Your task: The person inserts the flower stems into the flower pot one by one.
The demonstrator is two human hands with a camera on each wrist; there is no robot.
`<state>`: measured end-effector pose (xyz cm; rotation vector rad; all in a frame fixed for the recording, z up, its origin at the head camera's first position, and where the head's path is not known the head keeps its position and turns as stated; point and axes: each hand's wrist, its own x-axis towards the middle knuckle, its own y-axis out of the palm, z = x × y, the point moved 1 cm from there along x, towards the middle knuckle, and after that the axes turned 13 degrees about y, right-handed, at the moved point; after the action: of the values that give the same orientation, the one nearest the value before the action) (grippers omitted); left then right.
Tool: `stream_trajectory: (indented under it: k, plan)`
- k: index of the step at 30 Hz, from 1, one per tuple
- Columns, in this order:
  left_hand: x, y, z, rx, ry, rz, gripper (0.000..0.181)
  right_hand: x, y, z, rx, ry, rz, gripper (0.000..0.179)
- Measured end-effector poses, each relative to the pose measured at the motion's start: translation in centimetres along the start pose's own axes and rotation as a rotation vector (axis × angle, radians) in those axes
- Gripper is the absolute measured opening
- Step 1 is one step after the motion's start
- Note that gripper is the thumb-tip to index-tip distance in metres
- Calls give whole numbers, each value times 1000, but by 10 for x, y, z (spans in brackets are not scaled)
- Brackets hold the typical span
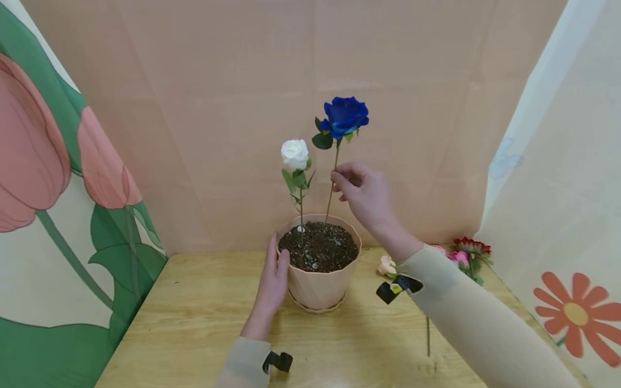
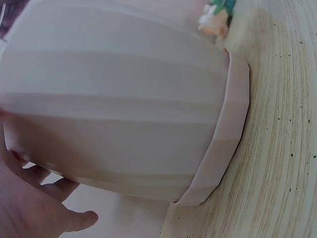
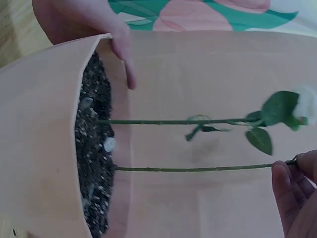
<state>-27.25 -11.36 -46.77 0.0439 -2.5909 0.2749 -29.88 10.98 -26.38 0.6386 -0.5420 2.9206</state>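
Observation:
A blue rose (image 1: pixel 345 117) stands in the dark soil (image 1: pixel 320 248) of a pale pink flowerpot (image 1: pixel 320 288), its stem leaning slightly right. My right hand (image 1: pixel 366 196) pinches that stem between thumb and fingertips, partway below the bloom; the right wrist view shows the stem's lower end in the soil. To its left, a white rose (image 1: pixel 294 154) with green leaves stands upright in the same pot. Against the pot's left side rests my left hand (image 1: pixel 275 277), fingers fairly straight along the outer wall near the rim. The left wrist view shows the ribbed wall and saucer (image 2: pixel 223 134).
On the wooden table (image 1: pixel 194 312), a small cream flower (image 1: pixel 386 266) lies right of the pot. Red and pink flowers (image 1: pixel 468 250) lie farther right, partly behind my sleeve. A thin stem (image 1: pixel 428 337) shows below my forearm. A pink backdrop (image 1: pixel 242 108) stands behind.

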Motion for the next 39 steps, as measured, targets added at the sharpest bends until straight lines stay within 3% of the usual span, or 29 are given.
stream_trajectory:
  k: [11, 15, 23, 34, 39]
  plan:
    - [-3, 1, 2, 2, 2, -9, 63, 7, 35, -17, 49, 56, 42, 15]
    - [-3, 1, 2, 2, 5, -9, 63, 9, 43, -22, 17, 48, 45, 16]
    - [-3, -1, 2, 18, 18, -11, 62, 11, 51, -34, -102, 40, 58, 17]
    - [-5, -2, -2, 8, 24, -14, 62, 11, 60, -47, -134, 77, 77, 25]
    - [-4, -1, -6, -6, 34, -14, 63, 10, 61, -47, -158, 43, 59, 24]
